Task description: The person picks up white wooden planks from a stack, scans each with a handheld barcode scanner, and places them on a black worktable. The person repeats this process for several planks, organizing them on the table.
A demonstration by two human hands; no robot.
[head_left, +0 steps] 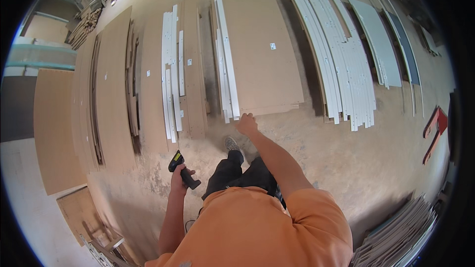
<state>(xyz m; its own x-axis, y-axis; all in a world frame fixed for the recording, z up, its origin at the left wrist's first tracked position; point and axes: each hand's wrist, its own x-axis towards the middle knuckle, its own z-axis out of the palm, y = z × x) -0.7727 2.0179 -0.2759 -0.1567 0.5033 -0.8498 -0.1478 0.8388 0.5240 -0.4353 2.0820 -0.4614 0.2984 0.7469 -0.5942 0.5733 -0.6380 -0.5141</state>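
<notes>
My left hand (180, 180) is wrapped round the grip of a black handheld barcode scanner (184, 169) with a yellow label on its head. My right arm reaches forward, and my right hand (247, 124) is at the near end of a stack of brown boards (262, 54). Its fingers are curled at the board's near edge, beside the ends of some long white strips (225, 59) lying along the stack's left side. Whether those fingers grip a board or a strip is too small to make out. A small white label (272, 46) is stuck on the top board.
More brown panels (114, 84) and white strips (170, 74) lie in rows to the left. To the right are a pile of white strips (341, 59), grey-white panels (376, 39) and a red pallet jack (436, 131). Thin sheets (398, 235) are stacked at the lower right.
</notes>
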